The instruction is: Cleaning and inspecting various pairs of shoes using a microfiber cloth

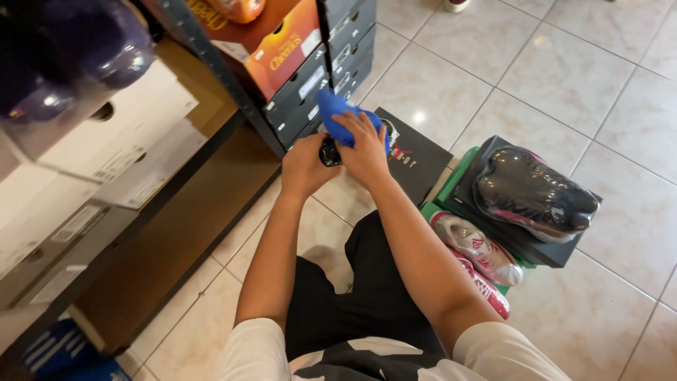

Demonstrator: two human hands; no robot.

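My left hand (305, 166) grips a small dark object (329, 152), most of it hidden by my fingers. My right hand (364, 147) presses a blue cloth (333, 107) against that object from above. Both hands meet in front of my knees, above the tiled floor (564, 77). Just beyond them a black shoebox lid (416, 159) lies flat on the floor.
Shelves on the left carry white (127, 134), orange (282, 49) and dark shoeboxes (338, 49). To my right a green box (458, 176) and a black box (536, 247) hold plastic-wrapped shoes: a black pair (532, 192) and a white-red pair (479, 254).
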